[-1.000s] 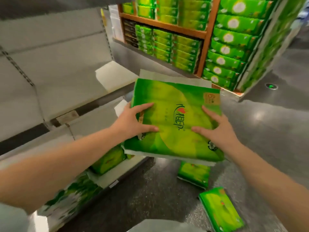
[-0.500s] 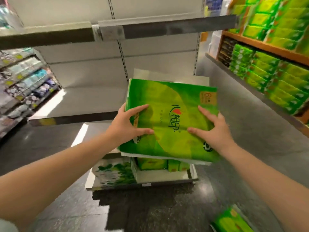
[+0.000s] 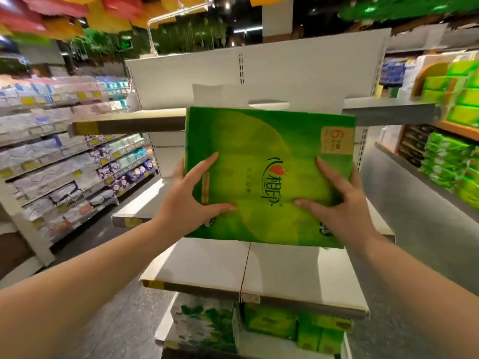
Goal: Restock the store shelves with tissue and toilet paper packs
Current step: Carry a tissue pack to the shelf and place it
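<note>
A large flat green plastic-wrapped tissue pack (image 3: 269,174) is held up in front of the white metal shelf unit (image 3: 259,265), level with its upper tiers. It is gripped at its side edges by the left hand (image 3: 190,200) and right hand (image 3: 337,200), thumbs and forefingers spread across its face, the other fingers hidden behind.

- Bright indoor store light from overhead; small ceiling lamps (image 3: 227,5) glare.
- Edges smear with motion blur and wide-angle bending.
- Centre is sharper.
- Shadow darkens the floor (image 3: 124,314).
</note>
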